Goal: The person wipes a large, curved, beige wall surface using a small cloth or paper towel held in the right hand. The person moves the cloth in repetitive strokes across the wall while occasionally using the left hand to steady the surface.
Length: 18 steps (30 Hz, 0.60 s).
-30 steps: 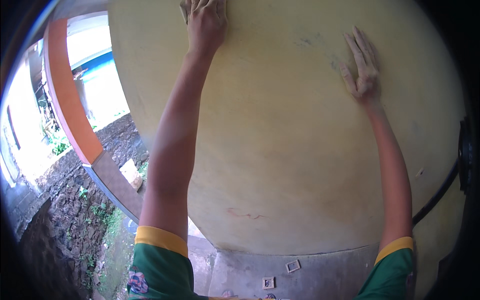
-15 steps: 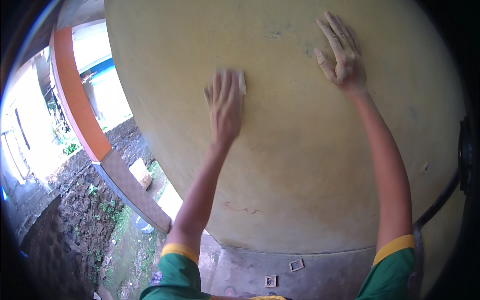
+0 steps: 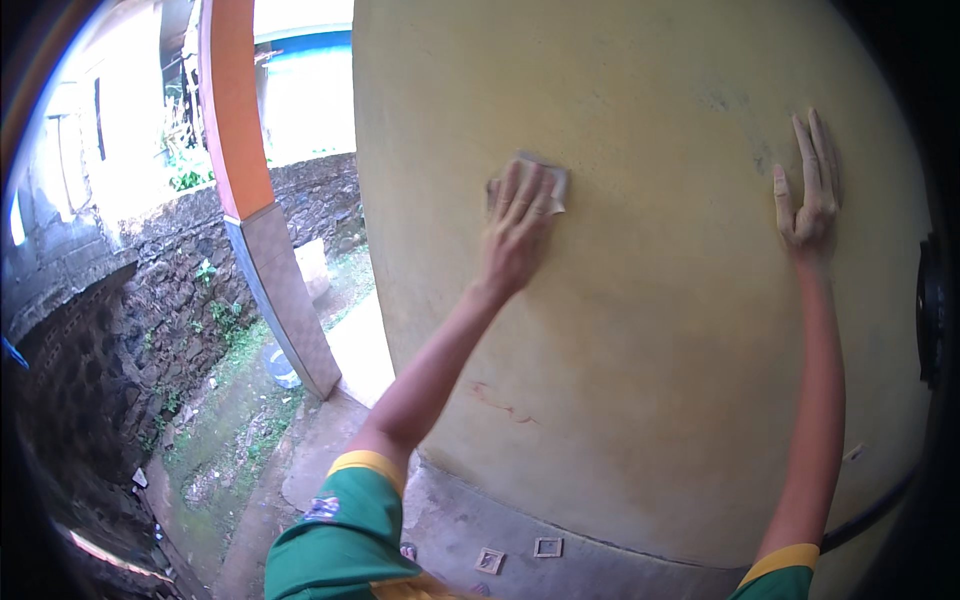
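Note:
A yellowish painted wall (image 3: pixel 620 300) fills the middle and right of the view. My left hand (image 3: pixel 517 235) presses a small greyish-beige sheet, apparently folded sandpaper (image 3: pixel 553 180), flat against it. The sheet's edges stick out past the fingers on both sides. Farther right, my right hand (image 3: pixel 815 212) leans on the same wall with its fingers stretched and nothing in them; pale dust covers its fingers. Dark scuff marks (image 3: pixel 760 158) lie on the wall between the hands, nearer the right one.
Two small square frames (image 3: pixel 548 547) lie on the grey floor at the wall's foot. An orange and tiled pillar (image 3: pixel 240 130) stands to the left, with a stone retaining wall (image 3: pixel 130 330) and a grassy strip beyond. A round black object (image 3: pixel 930 310) sits at the right rim.
The view has turned left, so the pillar and wall appear farther right. Against the wall marks, my left hand with the sandpaper has slid left; my right hand stays in about the same place.

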Available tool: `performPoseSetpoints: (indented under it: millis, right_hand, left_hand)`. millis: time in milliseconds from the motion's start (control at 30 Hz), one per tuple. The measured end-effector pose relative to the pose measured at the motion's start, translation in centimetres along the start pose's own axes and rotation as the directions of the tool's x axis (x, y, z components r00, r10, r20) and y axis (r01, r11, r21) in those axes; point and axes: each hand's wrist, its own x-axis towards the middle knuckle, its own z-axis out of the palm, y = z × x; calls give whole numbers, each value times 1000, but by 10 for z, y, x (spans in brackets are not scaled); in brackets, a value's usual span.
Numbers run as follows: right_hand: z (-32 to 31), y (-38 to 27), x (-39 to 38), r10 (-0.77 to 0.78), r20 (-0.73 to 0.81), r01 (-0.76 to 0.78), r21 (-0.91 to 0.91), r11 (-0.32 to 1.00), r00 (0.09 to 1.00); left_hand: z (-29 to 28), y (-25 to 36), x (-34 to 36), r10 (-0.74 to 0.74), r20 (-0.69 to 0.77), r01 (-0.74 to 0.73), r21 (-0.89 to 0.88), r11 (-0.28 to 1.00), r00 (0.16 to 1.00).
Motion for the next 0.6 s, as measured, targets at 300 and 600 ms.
performPoseSetpoints:
  millis: [300,600]
  right_hand:
    - [5,-2,1,15,22,-14,-39,999,1000]
    - [42,-98,35,18,-22,-17,35,999,1000]
  left_hand:
    - [-60,-110,184,19,-290,-2,60,998,957]
    - [-59,-102,-45,-164,-96,166,13,986,982]
